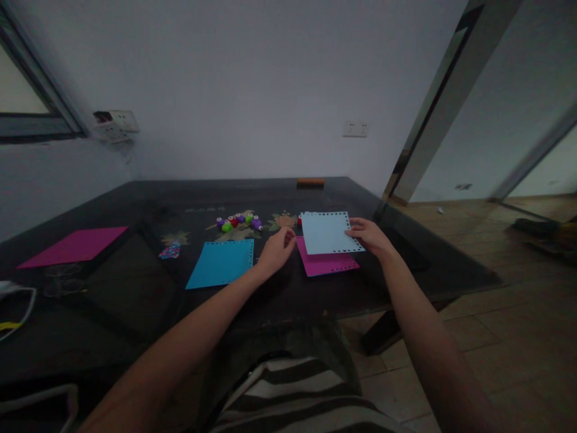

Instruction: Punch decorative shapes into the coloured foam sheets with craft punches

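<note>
My right hand grips the right edge of a pale blue-white sheet with small holes punched along its edges. The sheet is raised over a magenta sheet, which also has holes and lies on the table with a sliver of blue beneath it. To the left, my left hand has its fingers curled together near the sheets' left edge; anything in them is too small to make out. Beside my left wrist lies a blue sheet with holes along its top and right edges.
Several colourful round beads or toys with eye-like spots sit on the dark table. A patterned scrap and a larger magenta sheet lie left, near a clear coil. A brown block stands by the wall.
</note>
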Motion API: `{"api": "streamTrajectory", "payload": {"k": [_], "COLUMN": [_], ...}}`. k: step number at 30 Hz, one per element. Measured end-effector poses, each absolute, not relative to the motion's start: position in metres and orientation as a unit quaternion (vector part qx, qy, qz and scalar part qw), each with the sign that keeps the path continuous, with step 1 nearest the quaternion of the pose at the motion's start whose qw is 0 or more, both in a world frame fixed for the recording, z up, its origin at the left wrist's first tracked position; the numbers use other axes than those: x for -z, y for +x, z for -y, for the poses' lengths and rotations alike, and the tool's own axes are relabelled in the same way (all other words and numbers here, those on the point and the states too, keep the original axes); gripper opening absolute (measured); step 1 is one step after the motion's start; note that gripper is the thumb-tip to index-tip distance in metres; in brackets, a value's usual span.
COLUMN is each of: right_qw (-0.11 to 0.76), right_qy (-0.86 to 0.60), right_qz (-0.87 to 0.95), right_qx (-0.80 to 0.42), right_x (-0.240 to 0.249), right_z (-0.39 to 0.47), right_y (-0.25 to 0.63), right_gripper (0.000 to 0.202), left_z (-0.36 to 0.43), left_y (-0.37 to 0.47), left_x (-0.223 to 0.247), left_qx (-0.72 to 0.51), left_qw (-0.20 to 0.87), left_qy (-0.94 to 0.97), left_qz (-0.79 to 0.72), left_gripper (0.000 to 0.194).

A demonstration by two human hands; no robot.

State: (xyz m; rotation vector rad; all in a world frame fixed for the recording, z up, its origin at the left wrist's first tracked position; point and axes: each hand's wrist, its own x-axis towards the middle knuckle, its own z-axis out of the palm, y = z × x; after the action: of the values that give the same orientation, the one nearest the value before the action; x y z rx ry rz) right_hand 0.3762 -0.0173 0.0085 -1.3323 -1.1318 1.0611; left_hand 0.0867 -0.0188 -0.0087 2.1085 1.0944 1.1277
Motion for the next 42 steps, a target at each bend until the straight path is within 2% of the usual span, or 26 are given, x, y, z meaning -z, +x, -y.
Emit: {"api": "streamTrajectory", "payload": {"k": [4, 12, 24, 42], "right_qw": [0.448, 0.382, 0.362, 0.354], "right_qy": [-0.596, -0.616, -0.620, -0.633], "right_qz": [0.491, 0.523, 0.543, 0.544], "right_qx": [-0.451, -0.449, -0.435, -0.422], "right_x": [-0.008, -0.005, -0.002, -0.005], "right_z": [0.020, 0.020, 0.019, 0.022], "right_y": [0.374, 0.371, 0.371, 0.367], "right_gripper": [0.042, 0.045, 0.044, 0.046], "left_z": [0.025, 0.034, 0.040, 0.039], "left_y": [0.087, 0.091, 0.094, 0.093], "left_x": [0.008, 0.017, 0.023, 0.023], "left_qx": [-0.376, -0.257, -0.166, -0.155], "left_qw": [0.154, 0.089, 0.087, 0.083], "left_qy": [0.832, 0.896, 0.908, 0.914], "left_qz": [-0.379, -0.351, -0.374, -0.366], "left_gripper": [0.019, 0.027, 0.046, 0.047]}}
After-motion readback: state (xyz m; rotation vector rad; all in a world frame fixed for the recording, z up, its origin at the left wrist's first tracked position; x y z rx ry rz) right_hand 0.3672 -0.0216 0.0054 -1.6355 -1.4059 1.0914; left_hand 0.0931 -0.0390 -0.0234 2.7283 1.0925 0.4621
